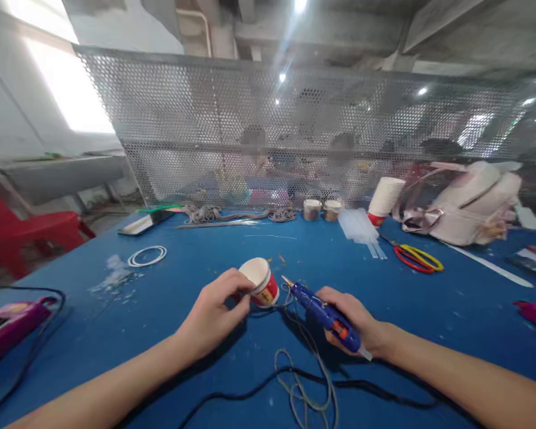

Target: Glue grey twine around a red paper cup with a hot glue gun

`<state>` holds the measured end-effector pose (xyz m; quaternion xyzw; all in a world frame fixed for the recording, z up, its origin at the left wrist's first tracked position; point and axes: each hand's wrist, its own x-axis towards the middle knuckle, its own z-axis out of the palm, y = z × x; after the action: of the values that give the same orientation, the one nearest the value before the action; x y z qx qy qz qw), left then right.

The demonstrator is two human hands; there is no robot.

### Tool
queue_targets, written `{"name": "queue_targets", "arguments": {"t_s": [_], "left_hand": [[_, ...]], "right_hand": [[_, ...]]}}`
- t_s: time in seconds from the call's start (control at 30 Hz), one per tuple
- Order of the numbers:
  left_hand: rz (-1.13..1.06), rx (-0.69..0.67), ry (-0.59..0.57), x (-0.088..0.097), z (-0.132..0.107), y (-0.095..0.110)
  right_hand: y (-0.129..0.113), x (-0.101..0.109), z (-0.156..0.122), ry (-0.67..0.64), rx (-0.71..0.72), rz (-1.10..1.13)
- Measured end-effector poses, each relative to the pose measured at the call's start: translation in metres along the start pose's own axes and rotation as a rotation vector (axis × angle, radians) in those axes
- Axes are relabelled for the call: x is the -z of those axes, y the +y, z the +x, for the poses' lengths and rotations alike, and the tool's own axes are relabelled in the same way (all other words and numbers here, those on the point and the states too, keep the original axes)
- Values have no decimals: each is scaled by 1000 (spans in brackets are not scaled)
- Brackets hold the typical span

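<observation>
My left hand [223,301] is closed on the rim of a paper cup [267,292], white with a red and yellow band, which lies tilted with its mouth toward the hand. In my right hand [355,319] is a blue hot glue gun [321,310], its metal nozzle pointing at the base of the cup, a small gap apart. The end of a glue stick sticks out at the gun's back. A grey cord [301,381] runs from beside the cup and lies in loops between my forearms. The fingers beneath the gun are partly hidden.
A black cable [250,393] crosses the front of the blue table. White rings [147,256] lie left; grey cord bundles [239,214], tins [311,210], glue sticks [360,226], stacked cups [385,199], scissors [417,258] and a pale bag [469,205] line the back, before a perforated metal screen [183,119].
</observation>
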<state>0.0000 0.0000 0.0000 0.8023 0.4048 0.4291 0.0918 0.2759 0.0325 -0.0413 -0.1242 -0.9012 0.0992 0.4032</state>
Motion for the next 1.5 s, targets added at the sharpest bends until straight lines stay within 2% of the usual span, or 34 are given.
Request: {"name": "queue_targets", "arguments": {"t_s": [0.27, 0.63, 0.83, 1.07, 1.33, 1.5], "left_hand": [[-30, 16, -14, -1, 2, 2], [-31, 30, -27, 4, -3, 7], [-16, -2, 48, 9, 0, 7], [29, 84, 70, 11, 4, 9], [41, 212, 228, 15, 13, 4], [6, 223, 241, 16, 9, 3]], "right_hand": [[-1, 1, -5, 5, -23, 58], [-12, 10, -1, 5, -227, 177], [-14, 10, 1, 20, -300, 255], [-13, 12, 0, 45, -310, 271], [-10, 14, 1, 72, -227, 181], [-14, 18, -1, 60, -301, 236]]}}
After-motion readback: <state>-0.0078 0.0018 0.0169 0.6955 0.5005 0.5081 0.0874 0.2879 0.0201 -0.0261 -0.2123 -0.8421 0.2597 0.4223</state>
